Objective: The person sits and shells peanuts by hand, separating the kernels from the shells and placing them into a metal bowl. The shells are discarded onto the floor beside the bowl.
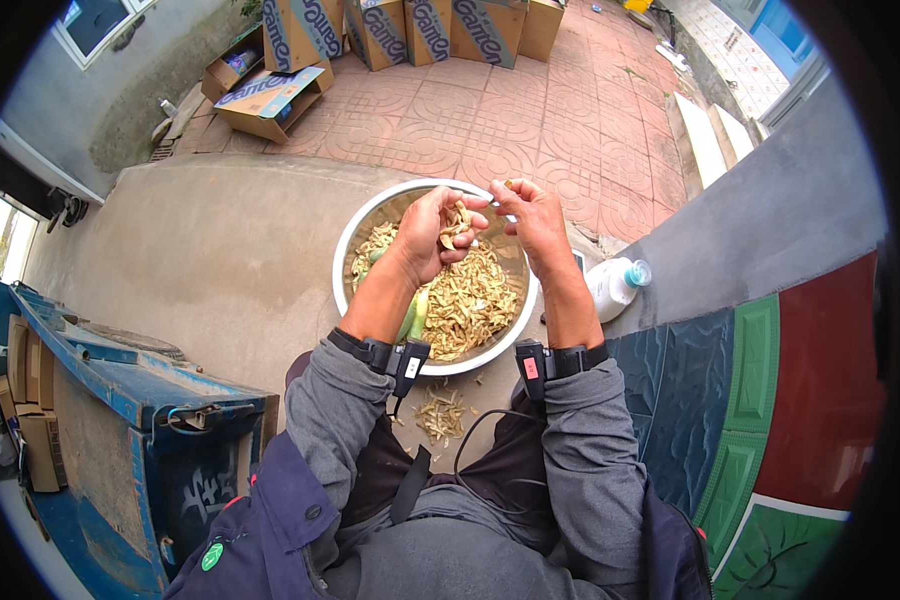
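Observation:
My left hand (pixel 425 231) is cupped over a wide metal basin (pixel 338 259), with several dried tan pods or strips (pixel 456 225) in its palm and curled fingers. Close to its fingertips, my right hand (pixel 532 217) pinches a small brownish piece (pixel 507 184) between thumb and forefinger. Below both hands, the basin holds a thick layer of the same dried pieces (pixel 472 304). A few long pale-green vegetables (pixel 418 315) lie at its left side, partly hidden by my left forearm. My wrists wear black straps with small devices.
Loose dried bits (pixel 440 415) lie on the concrete between my legs. A white bottle with a teal cap (pixel 609 291) is beside the wall at right. A blue metal cart (pixel 187 405) stands at left. Cardboard boxes (pixel 270 97) sit at the far edge, on red paving tiles (pixel 450 112).

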Action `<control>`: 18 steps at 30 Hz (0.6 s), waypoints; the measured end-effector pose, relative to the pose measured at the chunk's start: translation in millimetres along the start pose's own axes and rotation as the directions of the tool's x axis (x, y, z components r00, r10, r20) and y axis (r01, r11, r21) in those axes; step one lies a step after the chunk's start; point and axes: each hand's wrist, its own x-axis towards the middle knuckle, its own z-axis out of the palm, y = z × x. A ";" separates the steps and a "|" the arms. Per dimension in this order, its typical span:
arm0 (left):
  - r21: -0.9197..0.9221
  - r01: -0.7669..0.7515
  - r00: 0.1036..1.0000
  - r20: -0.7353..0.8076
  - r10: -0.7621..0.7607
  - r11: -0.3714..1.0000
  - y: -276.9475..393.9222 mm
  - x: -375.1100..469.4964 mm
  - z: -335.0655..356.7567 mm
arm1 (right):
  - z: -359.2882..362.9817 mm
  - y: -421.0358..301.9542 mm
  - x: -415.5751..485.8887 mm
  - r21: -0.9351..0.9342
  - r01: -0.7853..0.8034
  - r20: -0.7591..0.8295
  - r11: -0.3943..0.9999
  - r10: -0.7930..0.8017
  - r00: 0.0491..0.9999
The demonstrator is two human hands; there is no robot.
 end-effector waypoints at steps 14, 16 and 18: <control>0.186 -0.072 0.994 0.090 0.056 0.980 3.3 -10.7 10.0 | -14.4 -4.3 -8.8 0.154 -0.243 0.461 0.958 0.147 0.875; 0.194 -0.034 0.991 0.135 0.008 0.980 6.6 -12.5 7.9 | -17.3 -6.0 -6.7 0.181 -0.303 0.519 0.936 0.171 0.837; 0.161 -0.019 0.981 0.196 -0.013 0.987 8.5 -13.2 6.1 | -18.5 -6.4 -4.7 0.197 -0.360 0.527 0.912 0.211 0.823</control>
